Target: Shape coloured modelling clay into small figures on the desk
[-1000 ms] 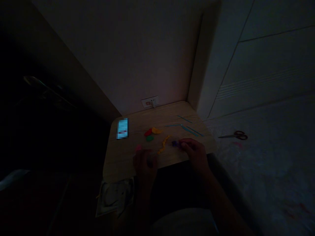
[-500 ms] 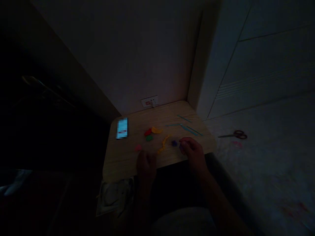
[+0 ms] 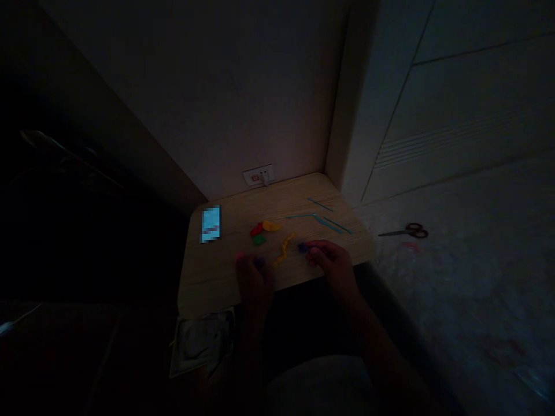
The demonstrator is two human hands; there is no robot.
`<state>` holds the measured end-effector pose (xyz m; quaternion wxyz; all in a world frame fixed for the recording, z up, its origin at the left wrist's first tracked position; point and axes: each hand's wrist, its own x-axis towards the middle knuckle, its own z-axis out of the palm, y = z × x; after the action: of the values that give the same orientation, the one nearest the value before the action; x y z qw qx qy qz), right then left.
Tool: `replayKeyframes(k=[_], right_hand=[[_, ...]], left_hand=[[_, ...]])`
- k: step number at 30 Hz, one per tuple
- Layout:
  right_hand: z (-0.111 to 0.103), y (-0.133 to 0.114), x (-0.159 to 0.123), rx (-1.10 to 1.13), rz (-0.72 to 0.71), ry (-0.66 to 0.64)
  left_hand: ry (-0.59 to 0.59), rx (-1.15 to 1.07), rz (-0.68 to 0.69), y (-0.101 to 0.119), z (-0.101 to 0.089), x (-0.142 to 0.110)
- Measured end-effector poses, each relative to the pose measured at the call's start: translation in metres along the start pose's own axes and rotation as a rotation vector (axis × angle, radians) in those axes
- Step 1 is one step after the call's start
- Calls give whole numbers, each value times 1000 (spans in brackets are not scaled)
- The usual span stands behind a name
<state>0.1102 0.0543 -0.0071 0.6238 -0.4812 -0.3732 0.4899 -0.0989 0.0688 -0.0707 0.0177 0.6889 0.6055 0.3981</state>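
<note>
The room is very dark. My left hand (image 3: 255, 278) rests on the front of a small wooden table (image 3: 217, 277), fingers curled, with a small dark bit at its fingertips and a pink piece (image 3: 239, 256) just beyond. My right hand (image 3: 332, 267) lies on the table's right front, fingers closed by a small purple clay piece (image 3: 302, 247). Between the hands lies a wavy yellow-orange clay strip (image 3: 282, 251). Behind it sit red (image 3: 255, 229), green (image 3: 259, 238) and yellow (image 3: 272, 226) clay lumps.
A lit phone (image 3: 210, 224) lies at the table's back left. Thin teal sticks (image 3: 323, 218) lie at the back right. A wall socket (image 3: 259, 174) is behind. Scissors (image 3: 406, 232) lie on the surface to the right. A crumpled bag (image 3: 203, 341) hangs below the table's front.
My left hand has moved forward toward the pink piece. My right hand has stayed by the purple piece. The view has shifted slightly.
</note>
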Motion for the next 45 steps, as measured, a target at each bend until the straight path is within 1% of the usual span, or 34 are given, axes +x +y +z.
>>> replayKeyframes(k=[6, 9, 12, 15, 19, 23, 25, 29, 34, 38, 41, 45], right_hand=[[1, 0, -1, 38, 21, -24], [2, 0, -1, 51, 24, -31], [3, 1, -1, 68, 24, -12], [4, 0, -2, 100, 26, 16], [7, -3, -2, 144, 32, 10], [9, -4, -4, 114, 53, -74], [9, -3, -6, 122, 70, -85], [10, -2, -8, 143, 85, -50], [12, -4, -9, 119, 76, -37], [14, -1, -7, 159, 41, -84], [14, 3, -6, 171, 33, -148], [15, 4, -8, 162, 38, -158]], left_hand=[[-25, 6, 15, 4, -4, -2], [-14, 2, 62, 3, -5, -3], [67, -38, 118, 2, -8, -4], [158, -80, 144, 6, -14, -5], [227, -134, 169, 20, -23, -4], [242, -229, 202, 43, -32, -2], [245, -284, 197, 56, -35, -1], [227, -376, 157, 75, -39, -2], [193, -490, 92, 82, -36, -6], [178, -617, 13, 86, -33, -6], [191, -744, -83, 90, -32, -4], [173, -830, -188, 91, -30, -3]])
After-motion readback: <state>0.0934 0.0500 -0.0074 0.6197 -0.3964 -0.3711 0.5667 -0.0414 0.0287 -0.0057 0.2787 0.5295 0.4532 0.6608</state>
